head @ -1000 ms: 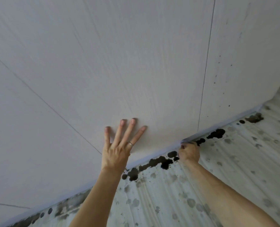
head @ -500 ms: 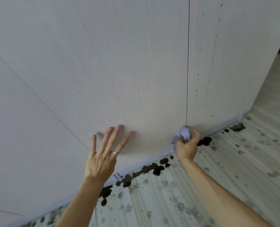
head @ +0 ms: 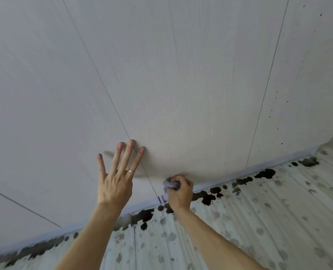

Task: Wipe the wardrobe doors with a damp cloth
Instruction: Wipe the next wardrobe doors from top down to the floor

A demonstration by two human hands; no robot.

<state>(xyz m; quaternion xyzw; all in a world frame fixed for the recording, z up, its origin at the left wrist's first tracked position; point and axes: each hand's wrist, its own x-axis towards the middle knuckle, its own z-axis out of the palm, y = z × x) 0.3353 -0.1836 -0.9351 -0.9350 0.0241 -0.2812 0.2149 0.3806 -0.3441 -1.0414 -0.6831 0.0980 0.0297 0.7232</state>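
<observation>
Wardrobe doors point(head: 181, 84), pale wood-grain panels: upright, filling the upper view, split by thin dark seams point(head: 103, 84). Small dark specks on the rightmost panel.

Left hand point(head: 116, 184): flat, fingers straight and spread, holding nothing, fingertips against a door at a seam. Thin silver ring point(head: 131, 170) on one finger.

Right hand point(head: 180, 193): fingers curled round a small crumpled lilac cloth point(head: 170, 184), pressed to the bottom edge of the middle door, just above the grey-lilac plinth strip point(head: 259, 168).

Pale ribbed floor point(head: 259, 221) below, black blotches along the plinth strip.
</observation>
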